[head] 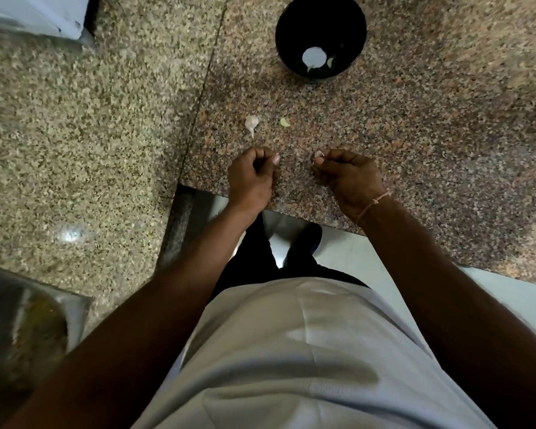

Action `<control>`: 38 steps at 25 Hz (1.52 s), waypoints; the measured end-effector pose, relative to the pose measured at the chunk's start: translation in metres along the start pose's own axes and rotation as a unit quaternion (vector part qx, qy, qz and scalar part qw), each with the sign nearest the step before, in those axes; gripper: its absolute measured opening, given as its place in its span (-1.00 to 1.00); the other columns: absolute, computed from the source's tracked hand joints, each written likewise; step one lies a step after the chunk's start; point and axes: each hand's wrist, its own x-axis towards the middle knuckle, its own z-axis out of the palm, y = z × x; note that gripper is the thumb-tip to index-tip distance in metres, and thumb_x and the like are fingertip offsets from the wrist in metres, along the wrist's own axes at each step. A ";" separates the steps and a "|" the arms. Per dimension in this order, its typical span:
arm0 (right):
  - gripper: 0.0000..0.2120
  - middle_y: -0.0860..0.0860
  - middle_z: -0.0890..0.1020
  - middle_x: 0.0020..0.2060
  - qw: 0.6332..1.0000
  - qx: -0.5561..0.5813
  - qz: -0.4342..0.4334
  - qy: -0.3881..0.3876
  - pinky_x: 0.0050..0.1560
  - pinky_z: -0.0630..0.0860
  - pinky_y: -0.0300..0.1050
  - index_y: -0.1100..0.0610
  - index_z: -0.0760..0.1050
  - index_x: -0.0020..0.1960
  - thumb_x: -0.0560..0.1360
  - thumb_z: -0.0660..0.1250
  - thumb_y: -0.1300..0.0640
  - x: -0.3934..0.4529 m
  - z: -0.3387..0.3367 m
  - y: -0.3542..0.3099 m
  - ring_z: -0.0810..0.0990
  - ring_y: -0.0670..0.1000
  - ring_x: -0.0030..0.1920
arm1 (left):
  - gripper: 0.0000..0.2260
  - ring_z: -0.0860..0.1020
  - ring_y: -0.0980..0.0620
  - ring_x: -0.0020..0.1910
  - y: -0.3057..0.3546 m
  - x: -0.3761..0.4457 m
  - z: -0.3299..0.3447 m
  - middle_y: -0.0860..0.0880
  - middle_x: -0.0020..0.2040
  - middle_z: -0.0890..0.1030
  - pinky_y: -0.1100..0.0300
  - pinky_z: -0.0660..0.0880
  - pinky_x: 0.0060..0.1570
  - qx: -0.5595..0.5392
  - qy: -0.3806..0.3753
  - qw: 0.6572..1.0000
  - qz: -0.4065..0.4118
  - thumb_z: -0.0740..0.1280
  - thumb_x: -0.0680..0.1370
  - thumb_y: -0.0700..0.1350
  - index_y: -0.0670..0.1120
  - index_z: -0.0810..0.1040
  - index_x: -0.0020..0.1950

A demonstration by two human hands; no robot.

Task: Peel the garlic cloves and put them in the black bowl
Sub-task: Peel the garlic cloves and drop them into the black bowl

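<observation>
Peeling step in hand, we judge: our right hand [347, 178] has its fingers curled, thumb and forefinger pinching a small garlic clove [318, 155] at the tips. Skin looks partly on; we cannot tell how much.

Our left hand [251, 178] is curled into a loose fist, thumb tip showing. Whether it holds a scrap of skin we cannot tell.

Beyond the left fingertips, on the granite counter [415, 134], lies an unpeeled clove [251, 122] with its tail. A peeled, yellowish piece [285, 122] sits beside it, between the two hands' reach.

The black bowl [321, 35] stands well beyond the right fingertips, a pale piece inside.

Next move likely calls for both hands meeting to strip skin, then reaching forward to the bowl.
</observation>
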 end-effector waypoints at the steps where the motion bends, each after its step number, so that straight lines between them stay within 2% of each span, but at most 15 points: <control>1: -0.63 0.04 0.70 -0.28 1.000 0.002 0.005 -0.011 0.04 0.62 -0.05 0.10 0.70 -0.33 0.53 0.40 0.44 -0.002 0.001 0.000 0.66 0.03 -0.17 | -0.93 0.55 0.25 -0.32 0.005 -0.005 0.003 0.02 -0.24 0.63 0.19 0.55 -0.21 -0.007 0.006 1.000 -0.007 0.40 0.65 -0.18 -0.16 0.63 -0.01; 4: -0.66 0.07 0.69 -0.25 0.999 -0.002 0.008 -0.037 0.03 0.65 -0.07 0.12 0.68 -0.29 0.54 0.38 0.46 -0.009 0.003 -0.001 0.67 0.03 -0.16 | -0.92 0.57 0.16 -0.35 0.011 -0.017 0.015 0.02 -0.30 0.63 0.07 0.61 -0.20 -0.101 -0.001 0.994 -0.049 0.39 0.65 -0.20 -0.13 0.62 -0.03; 9: -0.82 0.04 0.72 -0.25 0.998 -0.034 0.020 -0.057 0.05 0.65 -0.13 0.21 0.64 -0.13 0.54 0.37 0.45 -0.027 0.006 0.014 0.70 -0.01 -0.15 | -0.94 0.59 0.00 -0.25 -0.003 -0.053 0.013 -0.15 -0.20 0.64 0.11 0.61 -0.18 -0.217 -0.016 0.972 -0.087 0.38 0.65 -0.24 -0.24 0.61 0.04; 12: -0.86 0.10 0.71 -0.19 0.989 -0.075 0.054 -0.117 0.09 0.66 -0.12 0.25 0.64 -0.08 0.54 0.37 0.44 -0.049 0.029 0.041 0.69 0.02 -0.11 | -0.94 0.59 0.04 -0.31 -0.030 -0.089 -0.018 -0.15 -0.22 0.64 0.20 0.59 -0.23 -0.254 0.030 0.961 -0.104 0.39 0.64 -0.27 -0.27 0.62 0.01; 15: -0.88 0.13 0.69 -0.17 0.966 -0.146 0.092 -0.192 0.02 0.65 -0.15 0.27 0.63 -0.06 0.53 0.38 0.45 -0.074 0.063 0.080 0.69 0.02 -0.13 | -0.95 0.61 0.03 -0.32 -0.078 -0.140 -0.052 -0.14 -0.24 0.65 0.18 0.59 -0.22 -0.299 0.107 0.941 -0.117 0.41 0.63 -0.28 -0.23 0.64 -0.02; 19: -0.84 0.11 0.73 -0.15 0.926 -0.220 0.110 -0.286 -0.05 0.63 -0.24 0.31 0.60 0.01 0.54 0.33 0.49 -0.124 0.100 0.148 0.74 -0.03 -0.09 | -0.96 0.57 0.02 -0.36 -0.142 -0.234 -0.084 -0.10 -0.26 0.62 0.19 0.58 -0.26 -0.389 0.242 0.878 -0.141 0.39 0.63 -0.30 -0.22 0.61 -0.02; 23: -0.80 0.09 0.71 -0.18 0.891 -0.256 0.158 -0.340 0.26 0.60 -0.08 0.26 0.65 -0.12 0.51 0.35 0.50 -0.220 0.121 0.238 0.69 0.00 -0.08 | -0.97 0.57 0.04 -0.41 -0.219 -0.350 -0.107 -0.11 -0.28 0.62 0.22 0.59 -0.30 -0.444 0.352 0.805 -0.174 0.39 0.63 -0.31 -0.23 0.59 -0.01; 24: -0.79 0.09 0.71 -0.20 0.879 -0.271 0.167 -0.354 0.27 0.57 -0.07 0.25 0.66 -0.14 0.50 0.36 0.51 -0.248 0.122 0.266 0.68 0.01 -0.09 | -0.98 0.58 0.04 -0.41 -0.240 -0.386 -0.109 -0.12 -0.27 0.61 0.22 0.59 -0.30 -0.456 0.381 0.783 -0.182 0.39 0.62 -0.32 -0.25 0.59 -0.01; 25: -0.81 0.10 0.72 -0.19 0.889 -0.269 0.157 -0.336 0.27 0.58 -0.05 0.26 0.66 -0.13 0.49 0.37 0.51 -0.251 0.117 0.270 0.68 0.03 -0.08 | -0.98 0.58 0.05 -0.40 -0.239 -0.391 -0.106 -0.12 -0.26 0.61 0.23 0.59 -0.30 -0.464 0.371 0.782 -0.189 0.39 0.62 -0.32 -0.26 0.59 0.00; 26: -0.83 0.11 0.72 -0.17 0.884 -0.281 0.160 -0.337 0.25 0.61 -0.05 0.28 0.65 -0.10 0.48 0.39 0.50 -0.267 0.115 0.291 0.69 0.05 -0.06 | -0.98 0.58 0.06 -0.40 -0.251 -0.413 -0.106 -0.11 -0.26 0.61 0.24 0.59 -0.31 -0.473 0.391 0.764 -0.199 0.39 0.62 -0.32 -0.26 0.59 -0.01; 28: -0.85 0.13 0.73 -0.13 0.849 -0.337 0.186 -0.362 0.24 0.62 -0.02 0.30 0.65 -0.05 0.47 0.42 0.50 -0.309 0.113 0.351 0.69 0.09 -0.02 | -0.96 0.58 0.07 -0.41 -0.292 -0.470 -0.106 -0.08 -0.28 0.60 0.24 0.59 -0.30 -0.490 0.473 0.697 -0.226 0.40 0.62 -0.32 -0.25 0.59 -0.03; 32: -0.81 0.06 0.74 -0.21 0.766 -0.463 0.206 -0.395 0.29 0.59 0.06 0.23 0.66 -0.11 0.46 0.44 0.50 -0.343 0.099 0.453 0.69 0.05 -0.07 | -0.88 0.59 0.05 -0.38 -0.367 -0.532 -0.067 -0.16 -0.21 0.63 0.20 0.62 -0.24 -0.539 0.583 0.542 -0.275 0.43 0.61 -0.28 -0.34 0.61 0.06; 34: -0.84 0.00 0.75 -0.25 0.743 -0.486 0.206 -0.411 0.18 0.64 -0.08 0.28 0.65 -0.06 0.47 0.43 0.50 -0.332 0.091 0.494 0.70 -0.04 -0.14 | -0.93 0.60 0.04 -0.37 -0.399 -0.534 -0.044 -0.13 -0.23 0.64 0.20 0.63 -0.24 -0.564 0.607 0.479 -0.289 0.44 0.61 -0.27 -0.27 0.63 -0.01; 36: -0.83 -0.08 0.73 -0.32 0.711 -0.522 0.181 -0.436 -0.04 0.63 -0.30 0.37 0.62 0.04 0.48 0.41 0.51 -0.307 0.081 0.553 0.69 -0.16 -0.24 | -0.94 0.61 0.03 -0.38 -0.448 -0.528 -0.021 -0.09 -0.27 0.64 0.21 0.63 -0.25 -0.584 0.628 0.421 -0.295 0.44 0.61 -0.28 -0.22 0.62 -0.07; 38: -0.82 -0.05 0.71 -0.34 0.701 -0.537 0.184 -0.432 -0.11 0.63 -0.28 0.38 0.61 0.04 0.49 0.37 0.54 -0.277 0.074 0.614 0.68 -0.13 -0.29 | -0.92 0.62 0.02 -0.37 -0.504 -0.517 -0.003 -0.09 -0.28 0.65 0.20 0.64 -0.25 -0.600 0.637 0.386 -0.292 0.43 0.61 -0.30 -0.21 0.63 -0.09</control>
